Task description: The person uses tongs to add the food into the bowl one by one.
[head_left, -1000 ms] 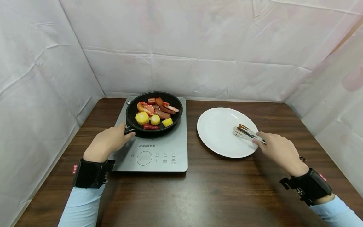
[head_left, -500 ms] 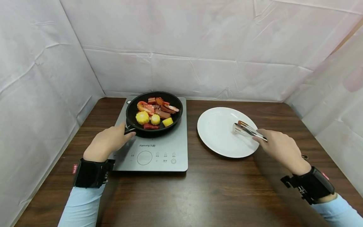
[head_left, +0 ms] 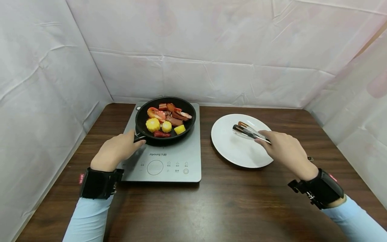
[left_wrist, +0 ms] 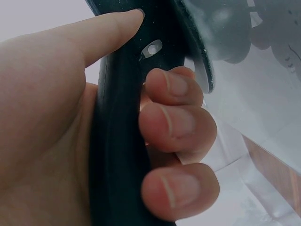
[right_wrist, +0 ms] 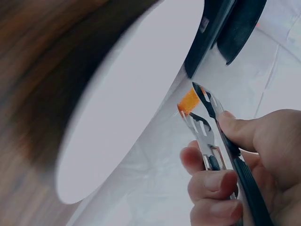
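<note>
The left hand [head_left: 116,151] grips the frying pan [head_left: 165,120] handle on the induction cooker [head_left: 181,161]. The right hand [head_left: 284,148] squeezes tongs [head_left: 249,132] holding an orange morsel above the white plate [head_left: 239,151]. Judged step: plating; next, the tongs should loosen over the plate.

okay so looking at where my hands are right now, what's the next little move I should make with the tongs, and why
Probably carry the tongs left to the pan. Your right hand holds them above the plate, which is bare, while the food all sits in the pan, and your left hand already grips the handle to steady it.
</note>
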Demonstrator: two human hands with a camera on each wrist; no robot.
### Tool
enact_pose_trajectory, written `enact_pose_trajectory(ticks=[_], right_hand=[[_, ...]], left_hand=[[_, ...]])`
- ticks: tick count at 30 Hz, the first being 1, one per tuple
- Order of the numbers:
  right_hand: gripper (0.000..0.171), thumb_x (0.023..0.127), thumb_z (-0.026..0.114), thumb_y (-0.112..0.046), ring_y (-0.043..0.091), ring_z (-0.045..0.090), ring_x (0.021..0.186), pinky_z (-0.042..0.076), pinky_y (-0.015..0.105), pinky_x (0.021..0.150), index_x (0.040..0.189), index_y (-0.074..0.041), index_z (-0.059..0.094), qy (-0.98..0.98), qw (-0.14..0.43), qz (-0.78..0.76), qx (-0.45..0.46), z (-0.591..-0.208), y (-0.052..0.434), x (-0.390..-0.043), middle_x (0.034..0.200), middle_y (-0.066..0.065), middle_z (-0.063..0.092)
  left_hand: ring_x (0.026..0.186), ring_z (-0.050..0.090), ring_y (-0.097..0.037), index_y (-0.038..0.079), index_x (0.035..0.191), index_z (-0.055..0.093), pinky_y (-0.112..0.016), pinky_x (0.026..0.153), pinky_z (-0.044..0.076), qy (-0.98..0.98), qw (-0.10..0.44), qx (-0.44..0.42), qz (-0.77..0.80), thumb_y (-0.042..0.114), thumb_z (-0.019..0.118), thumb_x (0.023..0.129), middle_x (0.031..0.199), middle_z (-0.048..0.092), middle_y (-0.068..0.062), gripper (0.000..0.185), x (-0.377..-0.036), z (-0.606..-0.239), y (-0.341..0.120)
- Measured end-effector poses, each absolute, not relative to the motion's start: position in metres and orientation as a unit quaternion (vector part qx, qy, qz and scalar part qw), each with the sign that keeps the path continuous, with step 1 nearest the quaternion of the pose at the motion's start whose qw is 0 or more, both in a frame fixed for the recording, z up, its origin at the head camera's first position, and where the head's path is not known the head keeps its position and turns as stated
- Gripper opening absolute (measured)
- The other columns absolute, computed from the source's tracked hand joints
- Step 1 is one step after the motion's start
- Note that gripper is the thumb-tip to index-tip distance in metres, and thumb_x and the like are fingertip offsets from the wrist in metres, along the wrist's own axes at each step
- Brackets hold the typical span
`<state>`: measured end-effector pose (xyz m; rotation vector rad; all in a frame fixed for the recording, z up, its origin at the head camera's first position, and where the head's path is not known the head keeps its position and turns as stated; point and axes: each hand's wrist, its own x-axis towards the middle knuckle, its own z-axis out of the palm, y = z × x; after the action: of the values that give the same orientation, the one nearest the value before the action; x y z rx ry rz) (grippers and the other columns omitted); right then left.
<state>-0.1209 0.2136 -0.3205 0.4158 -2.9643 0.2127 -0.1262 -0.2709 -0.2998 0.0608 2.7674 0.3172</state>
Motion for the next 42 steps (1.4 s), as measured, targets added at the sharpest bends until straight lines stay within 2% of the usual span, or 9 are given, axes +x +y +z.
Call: enact_pose_trajectory(ticks=[2, 8, 15, 21, 24, 33, 42], right_hand=[[0.041, 0.104, 0.058, -0.04, 0.037, 0.073, 0.084, 0.052, 0.052, 0.062, 0.13, -0.01, 0.066, -0.983, 0.079, 0.072, 0.149, -0.318, 0.205, -0.124, 0.108, 0.018, 0.076], [0.04, 0.104, 0.057, -0.04, 0.036, 0.073, 0.087, 0.054, 0.053, 0.065, 0.131, -0.012, 0.067, -0.976, 0.096, 0.088, 0.174, -0.309, 0.177, -0.134, 0.117, 0.014, 0.075], [0.037, 0.104, 0.058, -0.042, 0.025, 0.073, 0.091, 0.055, 0.047, 0.069, 0.128, -0.016, 0.068, -0.962, 0.129, 0.108, 0.214, -0.303, 0.136, -0.151, 0.115, 0.004, 0.076], [0.035, 0.103, 0.059, -0.043, 0.016, 0.064, 0.067, 0.045, 0.035, 0.055, 0.125, -0.017, 0.069, -0.946, 0.161, 0.11, 0.259, -0.3, 0.103, -0.165, 0.1, 0.0, 0.076], [0.034, 0.102, 0.06, -0.042, 0.016, 0.06, 0.063, 0.042, 0.033, 0.053, 0.125, -0.018, 0.069, -0.944, 0.155, 0.111, 0.269, -0.3, 0.089, -0.171, 0.098, -0.001, 0.076], [0.04, 0.104, 0.056, -0.043, 0.022, 0.07, 0.079, 0.053, 0.04, 0.062, 0.13, -0.014, 0.068, -0.944, 0.118, 0.11, 0.287, -0.305, 0.052, -0.184, 0.11, 0.005, 0.077], [0.045, 0.105, 0.052, -0.046, 0.024, 0.072, 0.085, 0.056, 0.042, 0.066, 0.132, -0.013, 0.067, -0.952, 0.096, 0.116, 0.266, -0.314, 0.033, -0.187, 0.115, 0.006, 0.075]], left_hand=[[0.092, 0.066, -0.034, -0.01, 0.144, 0.039, -0.047, 0.07, 0.053, 0.977, 0.179, 0.019, 0.112, 0.047, 0.045, 0.108, 0.121, 0.064, -0.032, 0.067, -0.127, -0.3, -0.27], [0.093, 0.066, -0.035, -0.013, 0.145, 0.036, -0.046, 0.071, 0.053, 0.978, 0.183, 0.011, 0.102, 0.047, 0.044, 0.108, 0.124, 0.061, -0.034, 0.071, -0.127, -0.3, -0.269], [0.092, 0.065, -0.034, -0.012, 0.145, 0.036, -0.046, 0.071, 0.053, 0.977, 0.188, 0.003, 0.1, 0.047, 0.045, 0.108, 0.125, 0.061, -0.034, 0.07, -0.127, -0.299, -0.27], [0.086, 0.063, -0.031, -0.011, 0.142, 0.04, -0.043, 0.067, 0.051, 0.977, 0.184, 0.01, 0.107, 0.046, 0.045, 0.108, 0.119, 0.063, -0.031, 0.067, -0.126, -0.299, -0.271], [0.086, 0.063, -0.031, -0.011, 0.142, 0.04, -0.044, 0.068, 0.051, 0.977, 0.181, 0.013, 0.108, 0.046, 0.046, 0.108, 0.12, 0.063, -0.031, 0.067, -0.126, -0.299, -0.271], [0.1, 0.066, -0.039, -0.012, 0.148, 0.035, -0.051, 0.077, 0.054, 0.979, 0.179, 0.01, 0.097, 0.048, 0.045, 0.107, 0.134, 0.057, -0.037, 0.072, -0.126, -0.301, -0.27], [0.089, 0.063, -0.032, -0.01, 0.145, 0.039, -0.046, 0.07, 0.052, 0.978, 0.176, 0.01, 0.11, 0.047, 0.046, 0.107, 0.125, 0.062, -0.032, 0.068, -0.125, -0.3, -0.27]])
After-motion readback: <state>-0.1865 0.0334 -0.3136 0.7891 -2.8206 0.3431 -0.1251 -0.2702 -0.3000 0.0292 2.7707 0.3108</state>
